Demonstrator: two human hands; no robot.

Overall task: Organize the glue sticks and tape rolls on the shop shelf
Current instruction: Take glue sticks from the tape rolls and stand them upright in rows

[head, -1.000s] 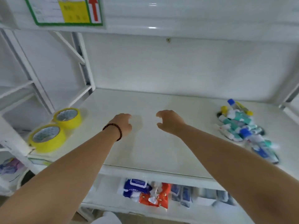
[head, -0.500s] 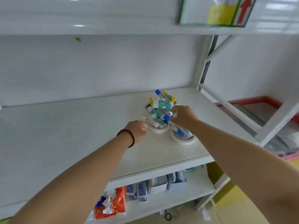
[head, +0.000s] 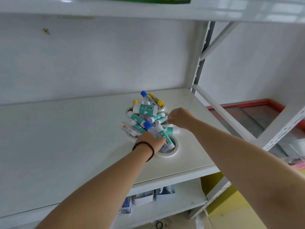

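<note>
A heap of glue sticks with teal, blue and yellow caps lies on several white tape rolls at the right end of the white shelf. The nearest white tape roll has sticks lying across its hole. My left hand, with a dark bead bracelet at the wrist, reaches into the heap's near side with its fingers curled around a blue-capped glue stick. My right hand pinches the end of a teal-and-white glue stick at the heap's right side.
A white upright post and a slanted brace bound the shelf on the right. The lower shelf holds packaged goods. A red-edged surface lies beyond the brace. A green-framed sign hangs above.
Over the earlier frames the view swung from the yellow tape rolls at the left to the glue stick heap. Both hands moved further into the heap and took hold of sticks.
</note>
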